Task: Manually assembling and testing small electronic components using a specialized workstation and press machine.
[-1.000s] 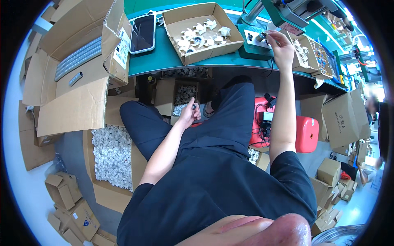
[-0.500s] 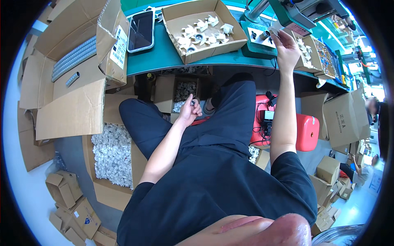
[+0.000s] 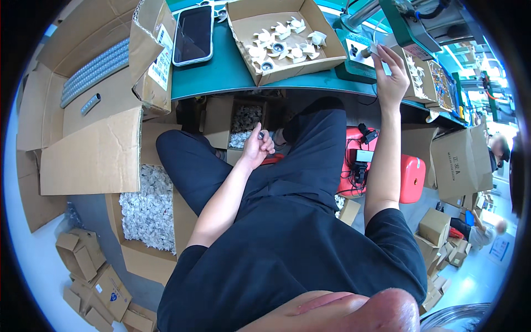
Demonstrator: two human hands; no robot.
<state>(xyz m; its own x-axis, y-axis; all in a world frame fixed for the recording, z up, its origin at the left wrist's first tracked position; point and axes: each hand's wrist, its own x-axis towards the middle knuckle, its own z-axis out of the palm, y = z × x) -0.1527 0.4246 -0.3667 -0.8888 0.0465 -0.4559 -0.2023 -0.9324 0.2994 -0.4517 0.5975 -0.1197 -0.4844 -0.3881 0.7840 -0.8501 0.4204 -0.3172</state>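
Note:
My right hand [image 3: 392, 77] reaches to the green bench press [image 3: 354, 71], its fingertips pinching a white fan impeller [image 3: 374, 48] at the small metal post [image 3: 365, 52] of the fixture. The fingers hide most of that impeller. My left hand [image 3: 258, 149] is held above my lap, fingers curled around a small dark metal ring [image 3: 261, 134], of which only a part shows. Left of the press, a shallow cardboard tray [image 3: 304, 70] holds several white fan impellers [image 3: 279, 48], some with a dark ring in the hub.
A phone [image 3: 193, 36] lies on the green bench [image 3: 221, 77]. At left, an open carton [image 3: 91, 149] contains rows of grey metal rings [image 3: 99, 74]. Another carton [image 3: 146, 205] of white parts stands on the floor. A red stool [image 3: 412, 180] and boxes are at right.
The whole view has shifted slightly. My right hand stays at the fixture, its fingers a little more spread over the post. My left hand keeps its place.

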